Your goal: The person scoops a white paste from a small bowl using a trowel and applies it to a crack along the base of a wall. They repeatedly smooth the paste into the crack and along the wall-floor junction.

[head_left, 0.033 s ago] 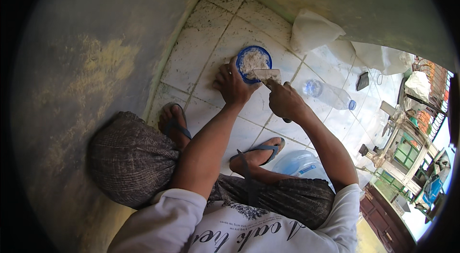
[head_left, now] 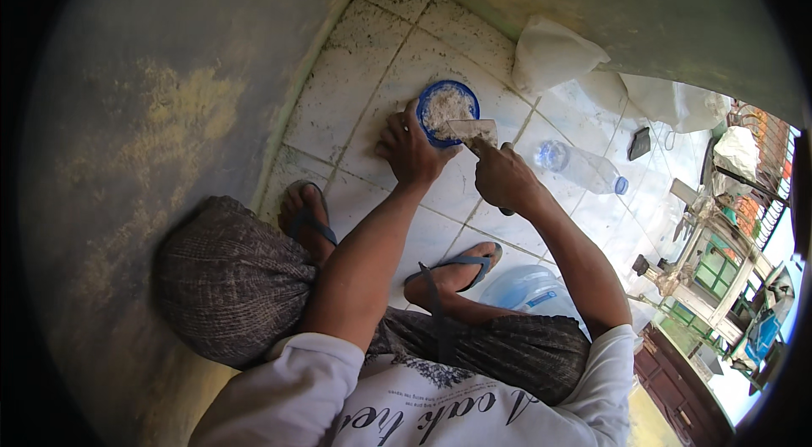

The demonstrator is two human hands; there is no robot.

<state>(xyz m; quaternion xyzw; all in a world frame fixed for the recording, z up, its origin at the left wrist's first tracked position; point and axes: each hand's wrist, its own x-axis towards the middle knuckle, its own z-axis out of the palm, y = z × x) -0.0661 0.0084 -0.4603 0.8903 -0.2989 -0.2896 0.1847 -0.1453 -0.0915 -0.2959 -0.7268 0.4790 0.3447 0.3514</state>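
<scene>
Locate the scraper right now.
In the head view, the scraper is in the right hand, right of centre, its blade at the rim of the blue bowl.

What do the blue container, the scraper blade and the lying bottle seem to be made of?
Blue container: probably plastic, fairly smooth, judging by its solid colour around the rim.
Scraper blade: likely metal, thin and flat with straight edges, though its dull, smeared face leaves that open.
Lying bottle: clear, shiny plastic by the look, since its wall is see-through and catches highlights.
</scene>
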